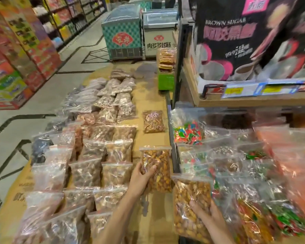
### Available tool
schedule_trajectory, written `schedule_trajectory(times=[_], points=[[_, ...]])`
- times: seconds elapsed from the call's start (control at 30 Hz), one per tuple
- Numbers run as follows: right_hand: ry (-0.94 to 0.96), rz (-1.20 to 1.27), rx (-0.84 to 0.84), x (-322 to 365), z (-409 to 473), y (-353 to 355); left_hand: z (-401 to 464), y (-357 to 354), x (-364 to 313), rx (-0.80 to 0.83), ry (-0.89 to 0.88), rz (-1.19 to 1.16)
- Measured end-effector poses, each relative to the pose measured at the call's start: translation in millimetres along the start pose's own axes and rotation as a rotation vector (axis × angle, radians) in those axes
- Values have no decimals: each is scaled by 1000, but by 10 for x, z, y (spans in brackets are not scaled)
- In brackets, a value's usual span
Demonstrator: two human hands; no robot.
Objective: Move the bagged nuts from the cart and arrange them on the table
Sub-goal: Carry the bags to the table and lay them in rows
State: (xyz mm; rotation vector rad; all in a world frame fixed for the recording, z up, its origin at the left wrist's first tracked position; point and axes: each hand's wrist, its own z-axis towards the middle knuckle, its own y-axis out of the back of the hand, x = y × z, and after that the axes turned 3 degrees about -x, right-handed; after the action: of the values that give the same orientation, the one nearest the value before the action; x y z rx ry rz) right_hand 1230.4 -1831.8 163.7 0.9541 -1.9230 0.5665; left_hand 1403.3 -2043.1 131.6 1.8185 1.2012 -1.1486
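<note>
While the left hand (142,178) grips a clear zip bag of orange-brown nuts (157,169) from its left edge, thumb curled over the front and fingers behind, the bag stands tilted above the cardboard-covered table (148,95), just beside the cart's dark edge (174,155). The right hand (208,211) holds a second bag of nuts (188,205) from its right side, fingertips pressed into the plastic, at the near left corner of the cart, partly over its rim. On the table, rows of bagged nuts (102,152) lie flat and overlapping along the left half, running from the near edge to the far end. One lone bag of nuts (153,121) lies apart on bare cardboard further up the right side. Inside the cart sit more clear bags, some of bright red and green sweets (188,132). Two chest freezers (123,32) stand beyond the table's far end.
</note>
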Motion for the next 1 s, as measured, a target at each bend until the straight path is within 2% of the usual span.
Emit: schedule_trajectory(times=[0.1,0.27,0.33,0.47,0.63,0.77,0.9,1.0], points=[[-41,13,-12,30,256,3,613,-144,-130,6,11,-5],[31,-7,-9,-90,588,-65,1442,-385,-352,-77,26,8],[16,-30,23,-128,684,-80,1684,-428,-427,-98,9,41],[-6,-62,-24,-126,787,-139,1949,-400,-463,-144,23,47],[-46,-31,75,1,810,-251,1907,-402,-417,-197,49,116],[-69,-39,78,134,770,-384,1615,-410,-484,-179,-25,253],[-90,-34,90,152,775,-486,1073,-255,-349,-160,-125,234],[-44,-64,84,179,826,-633,680,-165,-29,-90,-92,162]])
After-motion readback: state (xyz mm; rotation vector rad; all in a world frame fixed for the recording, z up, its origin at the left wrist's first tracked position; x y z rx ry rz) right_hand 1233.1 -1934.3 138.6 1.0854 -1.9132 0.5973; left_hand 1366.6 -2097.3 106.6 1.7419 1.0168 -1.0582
